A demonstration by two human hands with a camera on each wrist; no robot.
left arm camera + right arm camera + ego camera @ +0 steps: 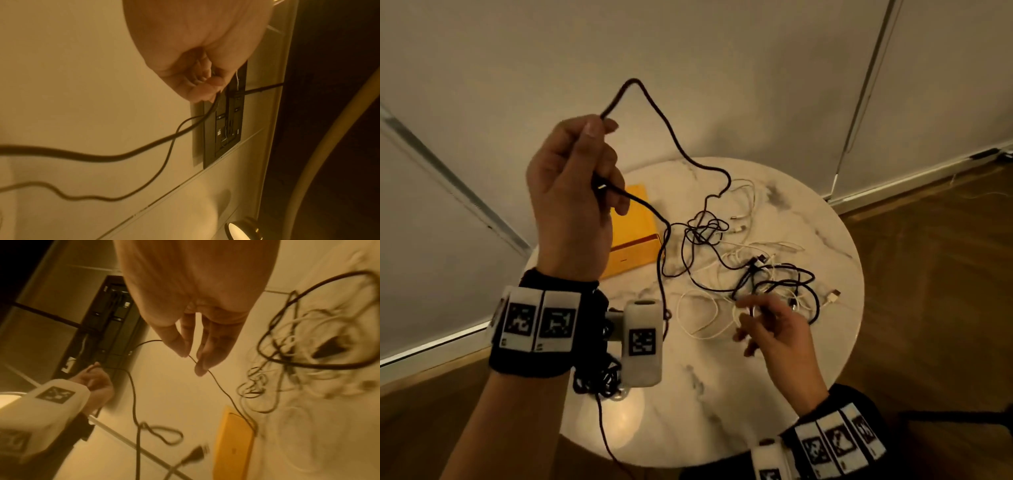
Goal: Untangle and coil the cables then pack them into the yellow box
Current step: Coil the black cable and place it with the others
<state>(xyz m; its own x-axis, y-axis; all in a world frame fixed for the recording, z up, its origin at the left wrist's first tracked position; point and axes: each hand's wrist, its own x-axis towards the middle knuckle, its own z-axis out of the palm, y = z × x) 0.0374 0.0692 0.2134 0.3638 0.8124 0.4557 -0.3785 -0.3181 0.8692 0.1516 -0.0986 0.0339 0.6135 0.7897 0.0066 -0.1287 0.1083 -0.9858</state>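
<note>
My left hand (599, 144) is raised high above the table and grips a black cable (678, 147). The cable arches up from the fist, then drops into a tangle of black and white cables (756, 274) on the round marble table (705, 394). The left wrist view shows the fingers (207, 84) curled round the black cable (144, 147). My right hand (753, 315) hovers low over the near side of the tangle with its fingers loosely extended (193, 356). I see nothing clearly held in it. The yellow box (635, 240) lies closed at the table's left, partly hidden behind my left hand.
A clump of dark cord (599, 377) hangs under my left wrist and trails off the table's near edge. A loose white plug (834, 296) lies at the right of the pile. Pale walls stand close behind the table, and wood floor (945, 308) surrounds it.
</note>
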